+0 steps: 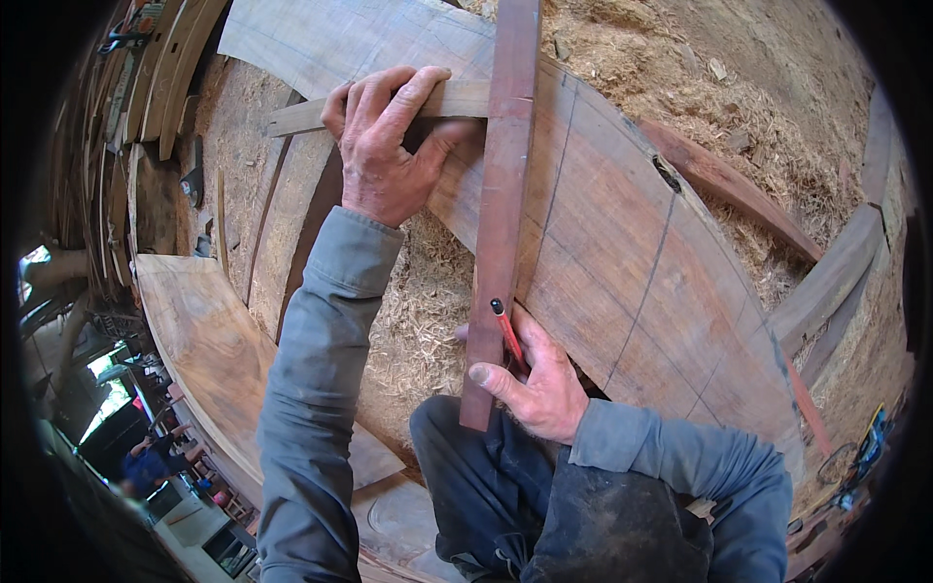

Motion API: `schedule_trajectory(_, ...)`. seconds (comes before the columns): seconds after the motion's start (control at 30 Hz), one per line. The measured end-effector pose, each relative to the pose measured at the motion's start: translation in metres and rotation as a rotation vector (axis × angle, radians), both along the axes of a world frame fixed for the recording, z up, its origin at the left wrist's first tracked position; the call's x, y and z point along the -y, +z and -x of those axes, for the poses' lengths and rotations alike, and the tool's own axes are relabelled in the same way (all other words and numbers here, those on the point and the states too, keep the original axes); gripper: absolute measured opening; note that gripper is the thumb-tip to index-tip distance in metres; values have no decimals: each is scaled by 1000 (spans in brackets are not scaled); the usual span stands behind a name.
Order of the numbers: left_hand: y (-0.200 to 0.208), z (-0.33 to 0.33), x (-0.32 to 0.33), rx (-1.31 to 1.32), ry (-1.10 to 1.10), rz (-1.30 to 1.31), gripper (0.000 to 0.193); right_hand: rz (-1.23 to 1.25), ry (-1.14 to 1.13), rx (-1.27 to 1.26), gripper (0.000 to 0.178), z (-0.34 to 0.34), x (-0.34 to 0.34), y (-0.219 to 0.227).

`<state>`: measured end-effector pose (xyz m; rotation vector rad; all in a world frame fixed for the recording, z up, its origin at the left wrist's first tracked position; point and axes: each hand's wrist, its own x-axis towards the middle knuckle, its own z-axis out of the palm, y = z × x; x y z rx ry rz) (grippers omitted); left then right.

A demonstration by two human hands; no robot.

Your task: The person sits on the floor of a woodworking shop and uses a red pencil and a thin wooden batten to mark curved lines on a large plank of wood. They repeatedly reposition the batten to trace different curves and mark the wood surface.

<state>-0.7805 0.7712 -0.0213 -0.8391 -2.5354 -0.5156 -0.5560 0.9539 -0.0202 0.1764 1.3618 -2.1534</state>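
Two hands are at work about the red bar (507, 194), which lies between them with its long axis running straight away from the person and slantwise across the board (632, 253). Its near end sits just above the person's lap; its far end runs out of view.

The right hand (549, 389) is the nearer to that near end. It is closed round the bar from the right, thumb pressed on the top face, with a fingertip showing past the left edge. A red pencil (509, 335) is tucked in the same grasp, between thumb and forefinger, resting slantwise over the bar's right edge. How the other fingers sit underneath cannot be told.

To the bar's left, well up its length, the left hand (384, 155) pinches the crosspiece (461, 99), fingers bent over the top and thumb below. The crosspiece stands roughly square to the bar and meets its left edge; whether the two are joined is hidden.

Right of the bar, the board's face carries dark drawn lines, one just beside it. Beyond the board on that side lie shavings (603, 58) and a reddish beam (729, 189); well left of the bar lies a second board (199, 316).
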Motion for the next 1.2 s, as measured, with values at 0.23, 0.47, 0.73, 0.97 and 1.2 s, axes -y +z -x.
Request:
schedule_trajectory(0.23,2,0,-2,9,-13,16,59,70,-27,41,77,0,1,5)
schedule_trajectory(0.47,2,0,-2,1,-16,23,58,52,20,53,73,-2,-1,0)
schedule_trajectory(0.73,14,-3,-8,27,-23,27,57,46,39,55,72,1,0,1)
schedule_trajectory(0.97,18,1,-9,114,-46,17,58,111,6,106,70,1,3,2)
schedule_trajectory(1.2,16,7,-14,138,-63,-7,59,125,50,95,82,5,0,3)
